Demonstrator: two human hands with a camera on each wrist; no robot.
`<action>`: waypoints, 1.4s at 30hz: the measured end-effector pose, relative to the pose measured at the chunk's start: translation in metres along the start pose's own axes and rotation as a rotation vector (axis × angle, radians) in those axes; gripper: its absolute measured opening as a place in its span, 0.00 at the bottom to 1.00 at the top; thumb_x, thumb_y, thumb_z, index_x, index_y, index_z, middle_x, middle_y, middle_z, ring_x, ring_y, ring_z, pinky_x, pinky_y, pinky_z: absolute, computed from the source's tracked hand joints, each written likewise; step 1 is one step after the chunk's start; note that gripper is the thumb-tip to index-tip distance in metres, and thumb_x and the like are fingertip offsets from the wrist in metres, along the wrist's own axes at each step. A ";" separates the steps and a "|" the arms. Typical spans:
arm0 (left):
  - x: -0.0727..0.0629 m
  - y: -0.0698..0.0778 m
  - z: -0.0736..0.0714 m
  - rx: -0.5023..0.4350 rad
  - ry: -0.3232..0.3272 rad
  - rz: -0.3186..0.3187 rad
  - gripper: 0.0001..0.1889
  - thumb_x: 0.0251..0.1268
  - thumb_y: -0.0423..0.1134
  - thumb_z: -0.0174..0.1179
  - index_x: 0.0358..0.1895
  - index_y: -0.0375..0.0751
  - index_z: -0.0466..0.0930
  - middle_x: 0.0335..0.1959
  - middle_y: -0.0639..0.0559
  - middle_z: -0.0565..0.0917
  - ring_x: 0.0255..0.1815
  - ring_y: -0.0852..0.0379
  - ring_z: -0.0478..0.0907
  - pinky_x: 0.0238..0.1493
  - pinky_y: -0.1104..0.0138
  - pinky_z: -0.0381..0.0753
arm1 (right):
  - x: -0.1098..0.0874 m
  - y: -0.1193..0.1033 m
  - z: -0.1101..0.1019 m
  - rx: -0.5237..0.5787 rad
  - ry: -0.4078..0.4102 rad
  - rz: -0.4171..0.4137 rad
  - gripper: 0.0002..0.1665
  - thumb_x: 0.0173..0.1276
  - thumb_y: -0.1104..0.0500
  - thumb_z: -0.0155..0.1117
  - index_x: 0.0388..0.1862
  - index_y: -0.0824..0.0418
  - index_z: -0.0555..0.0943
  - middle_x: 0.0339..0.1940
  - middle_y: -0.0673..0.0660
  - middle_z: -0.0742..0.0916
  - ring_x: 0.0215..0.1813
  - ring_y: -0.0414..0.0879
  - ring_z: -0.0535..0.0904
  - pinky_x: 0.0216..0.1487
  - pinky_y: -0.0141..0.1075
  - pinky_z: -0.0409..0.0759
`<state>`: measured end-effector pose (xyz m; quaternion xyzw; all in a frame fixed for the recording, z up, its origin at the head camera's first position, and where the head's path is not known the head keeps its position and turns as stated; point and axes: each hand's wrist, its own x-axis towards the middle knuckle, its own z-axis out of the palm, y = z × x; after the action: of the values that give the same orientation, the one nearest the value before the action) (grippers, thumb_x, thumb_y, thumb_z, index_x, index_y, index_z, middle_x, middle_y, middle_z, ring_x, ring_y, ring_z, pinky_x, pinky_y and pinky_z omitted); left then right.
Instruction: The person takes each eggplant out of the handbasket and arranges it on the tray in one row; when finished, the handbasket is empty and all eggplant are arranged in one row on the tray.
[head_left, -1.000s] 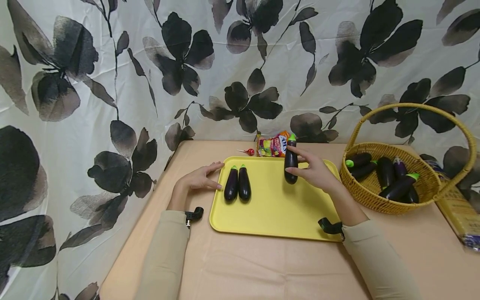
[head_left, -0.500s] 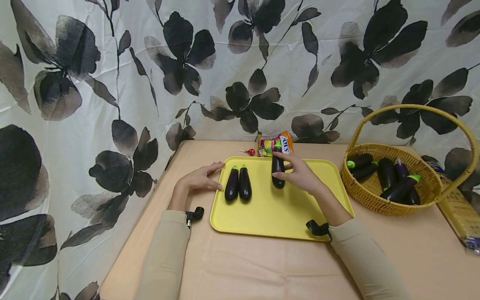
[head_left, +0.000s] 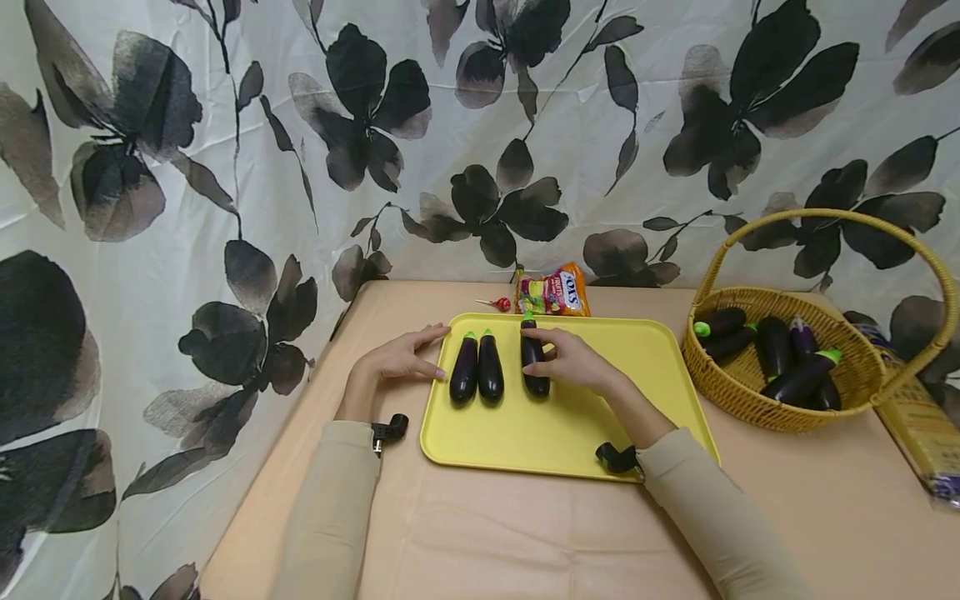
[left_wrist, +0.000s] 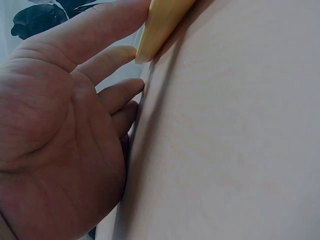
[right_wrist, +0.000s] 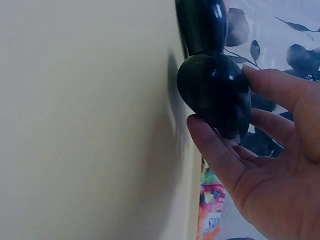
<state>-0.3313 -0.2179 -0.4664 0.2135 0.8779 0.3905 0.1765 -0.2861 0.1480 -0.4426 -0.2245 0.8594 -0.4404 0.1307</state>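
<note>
My right hand (head_left: 573, 360) grips a dark, glossy eggplant (head_left: 536, 385) with a green tip, thumb and fingers on either side of it. In the right wrist view this eggplant (right_wrist: 214, 92) is held close over the tray's surface. Two more eggplants, a left one (head_left: 463, 379) and a right one (head_left: 490, 377), lie side by side on the yellow tray (head_left: 600, 442). My left hand (head_left: 397, 357) lies at the tray's left rim, its fingers extended. In the left wrist view the fingertips of that hand (left_wrist: 65, 120) touch the tray's edge (left_wrist: 160, 30).
A wicker basket (head_left: 738, 396) with a tall handle stands to the right, several eggplants inside. Behind the tray lie a candy bag (head_left: 551, 293) and a red lollipop (head_left: 501, 304). A yellow package (head_left: 918, 425) sits at the far right. A floral curtain (head_left: 420, 275) hangs behind the table.
My right hand has carried the eggplant leftward and lower, from the tray's right part to beside the two lying eggplants. The left hand has stayed at the rim.
</note>
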 end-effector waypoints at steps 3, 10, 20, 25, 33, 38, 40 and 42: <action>0.000 0.000 0.000 0.002 0.001 -0.004 0.54 0.53 0.50 0.81 0.83 0.54 0.60 0.87 0.48 0.50 0.89 0.49 0.38 0.87 0.49 0.37 | 0.003 0.001 0.004 0.018 -0.022 -0.003 0.44 0.70 0.56 0.73 0.81 0.57 0.67 0.73 0.66 0.75 0.34 0.47 0.77 0.32 0.36 0.72; -0.002 0.002 0.000 -0.002 -0.002 -0.012 0.54 0.53 0.50 0.81 0.83 0.54 0.60 0.87 0.49 0.50 0.89 0.48 0.38 0.87 0.49 0.37 | 0.009 0.001 0.008 0.046 -0.051 0.030 0.42 0.71 0.54 0.72 0.81 0.56 0.68 0.71 0.66 0.76 0.38 0.49 0.77 0.33 0.36 0.72; 0.000 0.002 -0.001 -0.010 -0.003 -0.010 0.54 0.53 0.49 0.81 0.83 0.53 0.59 0.87 0.47 0.50 0.89 0.47 0.38 0.87 0.48 0.37 | 0.013 0.000 0.014 0.093 -0.105 0.075 0.41 0.72 0.53 0.71 0.81 0.54 0.68 0.62 0.65 0.76 0.28 0.49 0.76 0.32 0.36 0.79; 0.001 0.001 0.000 -0.015 0.002 -0.011 0.54 0.53 0.49 0.81 0.83 0.53 0.60 0.87 0.48 0.50 0.89 0.48 0.38 0.87 0.49 0.37 | 0.014 -0.001 0.017 0.108 -0.104 0.073 0.38 0.73 0.51 0.70 0.79 0.53 0.71 0.64 0.64 0.76 0.28 0.51 0.78 0.33 0.38 0.79; 0.001 -0.001 0.000 -0.011 0.006 -0.011 0.55 0.52 0.50 0.82 0.83 0.54 0.60 0.87 0.49 0.50 0.89 0.49 0.38 0.87 0.50 0.37 | 0.014 -0.004 0.021 0.101 -0.105 0.082 0.38 0.73 0.49 0.70 0.79 0.54 0.71 0.67 0.62 0.77 0.28 0.50 0.80 0.34 0.38 0.82; 0.001 -0.001 0.000 -0.005 0.001 -0.011 0.55 0.52 0.51 0.81 0.83 0.54 0.60 0.87 0.49 0.50 0.89 0.49 0.38 0.87 0.49 0.37 | 0.014 -0.005 0.022 0.093 -0.103 0.087 0.39 0.73 0.48 0.70 0.79 0.53 0.71 0.70 0.62 0.76 0.28 0.50 0.80 0.34 0.38 0.82; 0.000 -0.001 0.000 -0.006 0.000 -0.015 0.55 0.52 0.51 0.82 0.83 0.54 0.60 0.87 0.49 0.50 0.89 0.50 0.38 0.87 0.50 0.37 | 0.014 -0.004 0.022 0.089 -0.103 0.087 0.39 0.73 0.47 0.70 0.79 0.52 0.70 0.71 0.62 0.76 0.29 0.50 0.81 0.35 0.38 0.83; 0.000 -0.001 0.000 -0.006 0.000 -0.015 0.55 0.52 0.50 0.81 0.83 0.54 0.59 0.87 0.49 0.50 0.89 0.49 0.38 0.87 0.49 0.37 | 0.014 -0.003 0.022 0.086 -0.101 0.086 0.40 0.73 0.47 0.70 0.80 0.52 0.70 0.72 0.62 0.76 0.30 0.51 0.81 0.35 0.39 0.84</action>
<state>-0.3316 -0.2183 -0.4670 0.2066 0.8783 0.3919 0.1800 -0.2885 0.1239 -0.4528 -0.2037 0.8407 -0.4591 0.2024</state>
